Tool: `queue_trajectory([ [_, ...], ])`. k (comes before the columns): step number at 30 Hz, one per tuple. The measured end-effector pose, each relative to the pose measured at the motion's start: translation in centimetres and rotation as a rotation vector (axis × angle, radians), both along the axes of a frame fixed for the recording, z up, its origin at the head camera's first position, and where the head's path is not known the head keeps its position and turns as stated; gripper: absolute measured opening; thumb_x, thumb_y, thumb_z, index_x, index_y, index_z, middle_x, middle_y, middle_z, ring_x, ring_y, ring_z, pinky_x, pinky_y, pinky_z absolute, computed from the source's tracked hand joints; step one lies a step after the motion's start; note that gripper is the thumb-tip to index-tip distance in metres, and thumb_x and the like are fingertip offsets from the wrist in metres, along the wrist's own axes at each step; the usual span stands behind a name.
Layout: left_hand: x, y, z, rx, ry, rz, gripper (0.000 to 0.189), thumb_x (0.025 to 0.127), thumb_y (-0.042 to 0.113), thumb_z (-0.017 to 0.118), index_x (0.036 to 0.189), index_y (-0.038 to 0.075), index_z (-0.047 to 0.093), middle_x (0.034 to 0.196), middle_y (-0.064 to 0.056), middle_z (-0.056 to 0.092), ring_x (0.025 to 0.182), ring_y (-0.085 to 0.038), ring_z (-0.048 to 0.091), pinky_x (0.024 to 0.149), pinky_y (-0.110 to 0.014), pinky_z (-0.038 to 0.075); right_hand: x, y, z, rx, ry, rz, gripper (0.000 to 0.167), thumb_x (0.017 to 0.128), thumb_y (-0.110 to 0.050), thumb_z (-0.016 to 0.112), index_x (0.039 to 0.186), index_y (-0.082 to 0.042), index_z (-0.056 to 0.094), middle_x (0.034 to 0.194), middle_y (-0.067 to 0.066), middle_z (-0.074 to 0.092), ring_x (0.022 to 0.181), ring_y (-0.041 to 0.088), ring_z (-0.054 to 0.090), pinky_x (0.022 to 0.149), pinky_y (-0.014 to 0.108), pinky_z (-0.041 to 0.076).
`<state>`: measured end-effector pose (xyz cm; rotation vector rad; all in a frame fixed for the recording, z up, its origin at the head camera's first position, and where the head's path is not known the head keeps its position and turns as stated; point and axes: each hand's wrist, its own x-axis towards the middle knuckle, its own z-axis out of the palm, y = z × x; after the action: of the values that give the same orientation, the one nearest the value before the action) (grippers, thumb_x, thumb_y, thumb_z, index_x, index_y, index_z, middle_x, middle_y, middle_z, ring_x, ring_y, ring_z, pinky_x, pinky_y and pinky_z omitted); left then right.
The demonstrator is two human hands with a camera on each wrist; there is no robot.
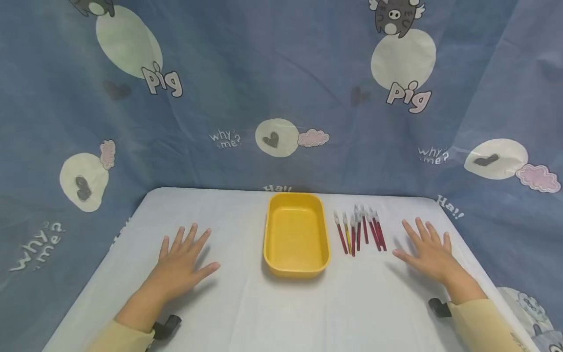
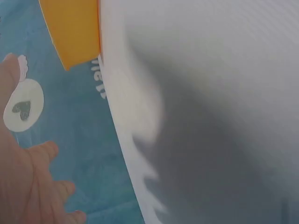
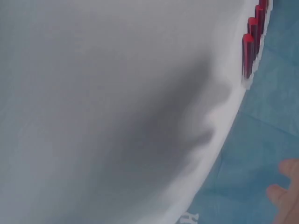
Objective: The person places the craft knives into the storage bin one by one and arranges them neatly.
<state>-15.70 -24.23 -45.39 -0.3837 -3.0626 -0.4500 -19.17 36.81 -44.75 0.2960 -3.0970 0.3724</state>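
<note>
My left hand hovers over the table's left side, fingers spread and holding nothing; its shadow falls beneath. To its right stands a yellow plastic tray with nothing in it, whose wall shows at the top of the left wrist view. Several slim pen-like sticks lie in a loose row right of the tray, dark red with clear whitish tips, and one is yellow. Past them, my right hand is held above the table with spread fingers, touching nothing. Red stick ends appear in the right wrist view.
A white cloth covers the table. Behind and beside it hangs a blue printed curtain with pig and cloud pictures. A dark strap-mounted device sits at the left wrist, another device at the right.
</note>
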Motion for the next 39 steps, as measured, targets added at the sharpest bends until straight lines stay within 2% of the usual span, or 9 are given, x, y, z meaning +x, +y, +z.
queue_trajectory([
  [7, -0.8, 1.2, -0.3, 0.045, 0.018, -0.032, 0.085, 0.094, 0.062, 0.056, 0.160, 0.017, 0.025, 0.165, -0.023, 0.010, 0.149, -0.050, 0.001, 0.115, -0.069, -0.008, -0.8, -0.7, -0.2, -0.026, -0.002, -0.002, 0.091, 0.095, -0.061, 0.054, 0.162, -0.016, 0.013, 0.161, 0.032, 0.012, 0.144, 0.057, 0.011, 0.107, 0.080, 0.004],
  [11, -1.2, 2.0, -0.7, 0.063, 0.024, -0.051, 0.085, 0.094, 0.061, 0.057, 0.160, 0.017, 0.026, 0.164, -0.023, 0.013, 0.150, -0.049, 0.004, 0.116, -0.070, 0.000, -1.4, -1.1, -0.4, -0.059, 0.004, 0.001, 0.087, 0.096, -0.057, 0.055, 0.160, -0.011, 0.019, 0.159, 0.034, 0.015, 0.142, 0.059, 0.014, 0.108, 0.078, 0.010],
  [20, -1.8, 3.5, -0.8, 0.103, 0.015, -0.044, 0.085, 0.094, 0.060, 0.057, 0.160, 0.017, 0.025, 0.165, -0.021, 0.015, 0.150, -0.046, 0.009, 0.118, -0.066, 0.004, -2.5, -2.2, -0.9, -0.153, -0.013, 0.000, 0.082, 0.097, -0.056, 0.055, 0.158, -0.009, 0.026, 0.158, 0.034, 0.017, 0.142, 0.059, 0.015, 0.106, 0.080, 0.017],
  [27, -2.4, 4.2, -0.9, 0.166, 0.017, -0.072, 0.082, 0.096, 0.054, 0.059, 0.160, 0.014, 0.025, 0.164, -0.022, 0.017, 0.149, -0.047, 0.013, 0.118, -0.066, 0.008, -3.4, -2.7, -0.7, -0.214, -0.044, 0.019, 0.076, 0.099, -0.050, 0.056, 0.153, -0.002, 0.032, 0.155, 0.036, 0.022, 0.140, 0.059, 0.018, 0.106, 0.078, 0.021],
  [33, -3.3, 5.1, -1.1, 0.224, -0.013, -0.090, 0.081, 0.097, 0.052, 0.059, 0.160, 0.016, 0.023, 0.164, -0.021, 0.017, 0.150, -0.046, 0.013, 0.119, -0.065, 0.009, -4.4, -2.8, -1.0, -0.273, -0.049, -0.033, 0.068, 0.102, -0.042, 0.056, 0.150, 0.002, 0.037, 0.149, 0.035, 0.034, 0.137, 0.056, 0.031, 0.110, 0.071, 0.026],
  [39, -3.7, 6.2, -1.2, 0.286, -0.037, -0.120, 0.082, 0.097, 0.052, 0.059, 0.161, 0.017, 0.021, 0.164, -0.020, 0.018, 0.149, -0.046, 0.014, 0.119, -0.065, 0.010, -4.9, -2.3, -1.4, -0.300, -0.014, -0.050, 0.054, 0.102, -0.029, 0.057, 0.144, 0.004, 0.046, 0.142, 0.036, 0.044, 0.125, 0.055, 0.046, 0.103, 0.068, 0.038],
])
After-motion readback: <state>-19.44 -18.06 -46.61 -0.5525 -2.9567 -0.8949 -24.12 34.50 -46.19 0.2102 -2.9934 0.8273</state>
